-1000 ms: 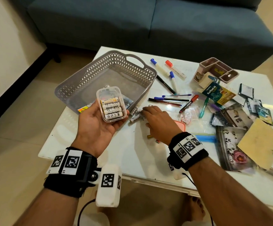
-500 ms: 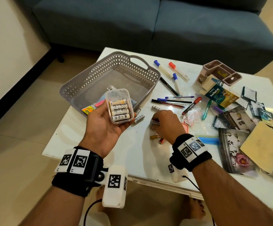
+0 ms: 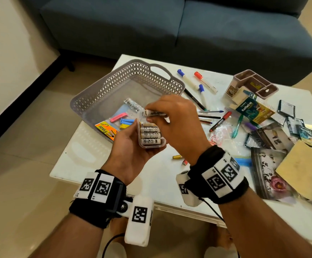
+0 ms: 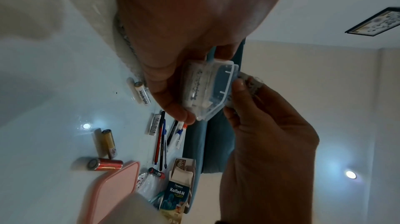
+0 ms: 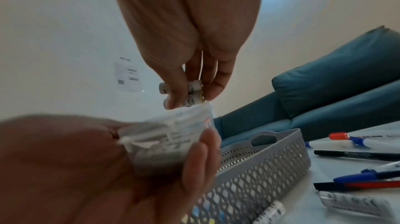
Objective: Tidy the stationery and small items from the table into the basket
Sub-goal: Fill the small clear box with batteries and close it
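While uncapped, clear battery case (image 3: 151, 135) shows white cells.

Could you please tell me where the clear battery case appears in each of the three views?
Head: battery case at centre, in the left hand.
Left wrist: case at centre, below the palm.
Right wrist: case lower left of centre, blurred.
Shared landmark: the basket, near the case in head and right wrist views.
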